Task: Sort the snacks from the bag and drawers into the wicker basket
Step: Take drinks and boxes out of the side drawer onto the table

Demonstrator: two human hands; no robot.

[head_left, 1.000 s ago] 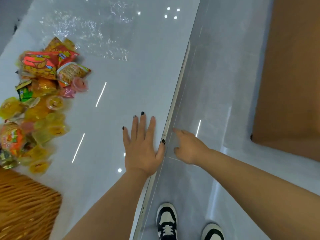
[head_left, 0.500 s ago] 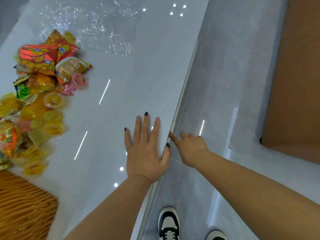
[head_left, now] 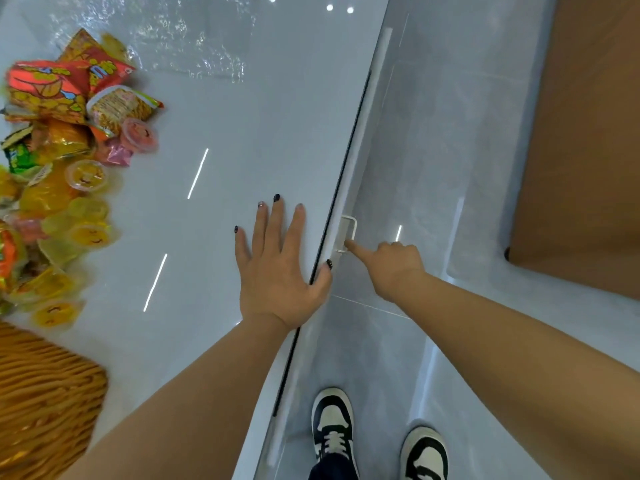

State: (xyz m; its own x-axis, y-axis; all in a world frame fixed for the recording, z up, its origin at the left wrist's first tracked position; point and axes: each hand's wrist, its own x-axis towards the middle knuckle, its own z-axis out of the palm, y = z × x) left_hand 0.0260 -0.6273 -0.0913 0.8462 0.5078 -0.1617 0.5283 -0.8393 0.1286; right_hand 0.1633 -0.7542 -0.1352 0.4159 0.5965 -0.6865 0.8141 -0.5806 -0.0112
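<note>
A pile of snacks (head_left: 59, 161), with bright packets and several small yellow and pink jelly cups, lies at the left of the glossy white counter (head_left: 214, 109). A corner of the wicker basket (head_left: 41, 393) shows at bottom left. My left hand (head_left: 277, 271) presses flat on the counter by its front edge, thumb over the edge. Below the edge, my right hand (head_left: 391, 268) has its index fingertip hooked on the white drawer handle (head_left: 351, 225), other fingers curled. The white drawer front (head_left: 360, 126) stands slightly out, with a dark gap along it.
A crumpled clear plastic bag (head_left: 166, 32) lies at the back of the counter. My two black-and-white shoes (head_left: 332, 424) stand on the grey tiled floor. A brown panel (head_left: 588, 133) fills the upper right.
My right index finger has caught the drawer handle, and the drawer front has come out from under the counter edge, showing a dark gap. My left hand stays flat on the counter.
</note>
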